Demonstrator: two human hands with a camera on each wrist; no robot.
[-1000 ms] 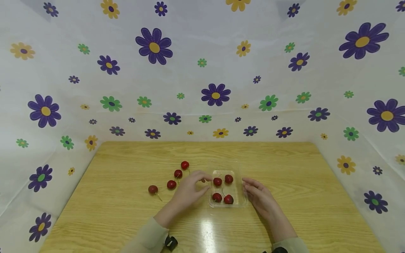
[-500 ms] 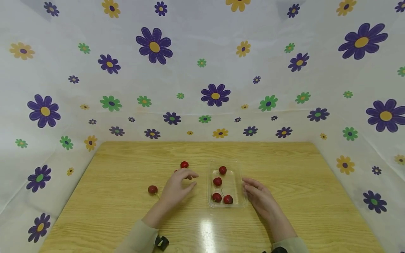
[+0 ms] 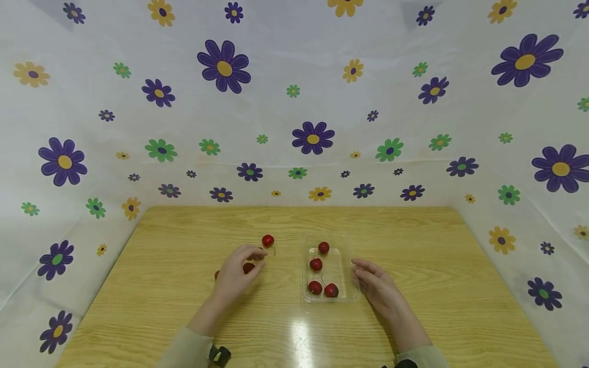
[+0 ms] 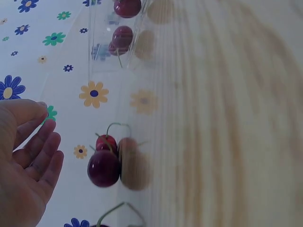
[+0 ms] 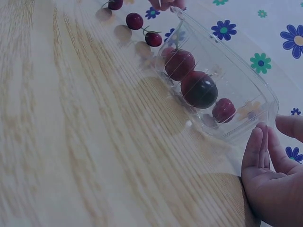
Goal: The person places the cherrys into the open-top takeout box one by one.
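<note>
Cherries [image 3: 316, 264] number four inside the see-through box [image 3: 339, 266]: two along its near edge, one by its left edge, one toward its far edge. Four loose cherries [image 3: 268, 240] lie on the table [image 3: 285, 286] left of the box; in the head view, the left hand [image 3: 233, 273] partly covers three of them. That hand is left of the box too, its fingers bent and spread, with a gap between thumb and forefinger. At the box's right edge, the right hand [image 3: 379, 287] has its fingers extended and tips at the wall, thumb apart; whether it presses the wall cannot be told. A strip of wood separates the box's left edge from the left hand, and wood extends past its far edge to the flowered cloth [image 3: 267, 61]. Sleeves [image 3: 186, 350] and black wristbands [image 3: 220, 356] show nearer than the box.
</note>
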